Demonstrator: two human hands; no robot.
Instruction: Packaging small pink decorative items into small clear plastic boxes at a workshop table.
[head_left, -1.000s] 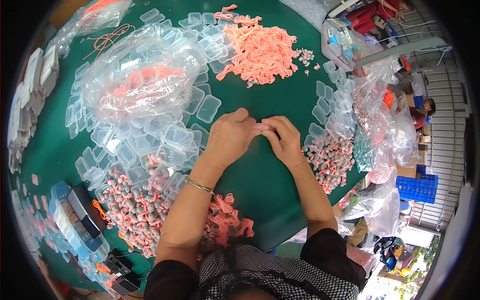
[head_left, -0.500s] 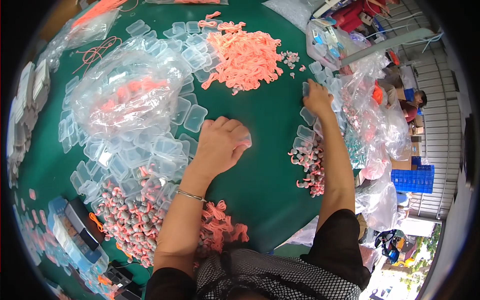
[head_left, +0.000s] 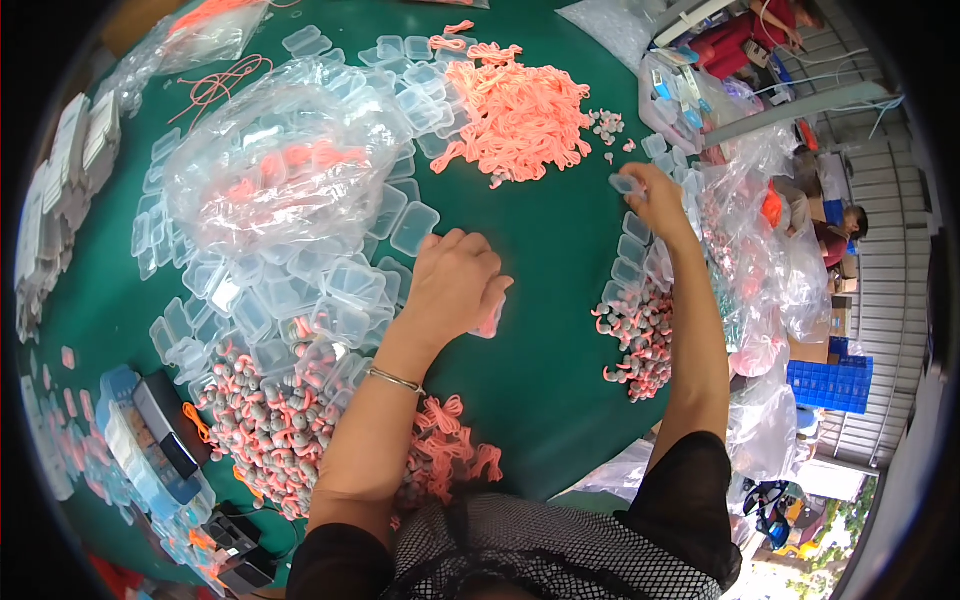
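Observation:
My left hand (head_left: pixel 455 285), over the middle of the green table, is closed around a small clear plastic box (head_left: pixel 489 322) with something pink inside. Most of that box hides behind the fingers. Farther off to the right, my right hand (head_left: pixel 657 203) pinches a small clear plastic lid or tray (head_left: pixel 624 184) by its edge. Beside that arm runs a column of clear cases (head_left: pixel 628 270), with a heap of grey-and-pink earplug-like pieces (head_left: pixel 640 345) nearer to me. Bundled pink cords (head_left: pixel 525 120) form a big pile at the far middle.
At the left, a clear bag (head_left: pixel 270 190) with pink contents lies over many clear cases. Nearer stands a larger grey-and-pink heap (head_left: pixel 265 430), beside loose pink cords (head_left: pixel 450 445). White stacks (head_left: pixel 60 200) line the left edge. Plastic bags (head_left: pixel 770 260) and blue crates (head_left: pixel 830 382) are at right.
My right hand has lifted a clear piece off the column of cases and drawn slightly nearer. My left hand keeps its box, now turned lower. The whole view has shifted slightly.

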